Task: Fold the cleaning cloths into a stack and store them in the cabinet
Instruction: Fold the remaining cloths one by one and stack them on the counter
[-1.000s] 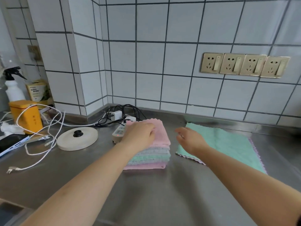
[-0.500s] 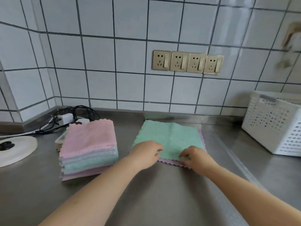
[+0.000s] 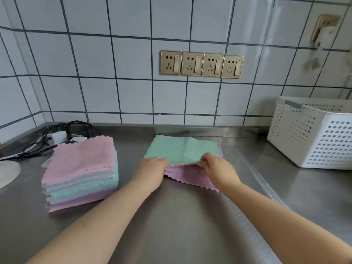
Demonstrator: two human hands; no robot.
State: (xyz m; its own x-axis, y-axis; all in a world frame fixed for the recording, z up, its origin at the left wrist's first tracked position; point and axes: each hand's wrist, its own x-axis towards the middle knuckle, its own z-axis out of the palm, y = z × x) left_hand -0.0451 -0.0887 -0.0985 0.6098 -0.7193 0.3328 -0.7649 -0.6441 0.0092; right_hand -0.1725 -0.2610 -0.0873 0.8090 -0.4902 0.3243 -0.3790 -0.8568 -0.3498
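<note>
A stack of folded cloths (image 3: 82, 172), pink on top with grey, green and pink layers below, stands on the steel counter at the left. To its right a green cloth (image 3: 181, 149) lies spread over a pink cloth (image 3: 190, 176). My left hand (image 3: 150, 170) and my right hand (image 3: 217, 168) each pinch the green cloth's near edge and lift it off the pink one, whose front strip shows underneath.
A white perforated basket (image 3: 312, 134) stands at the right against the tiled wall. Black cables and a white charger (image 3: 57, 136) lie behind the stack. A round white lid (image 3: 7, 174) sits at the far left. Four wall sockets (image 3: 202, 64) are above the counter.
The view swung right from the stack. My hands left the stack, reached the spread green cloth, and now lift its near edge, baring the pink cloth under it.
</note>
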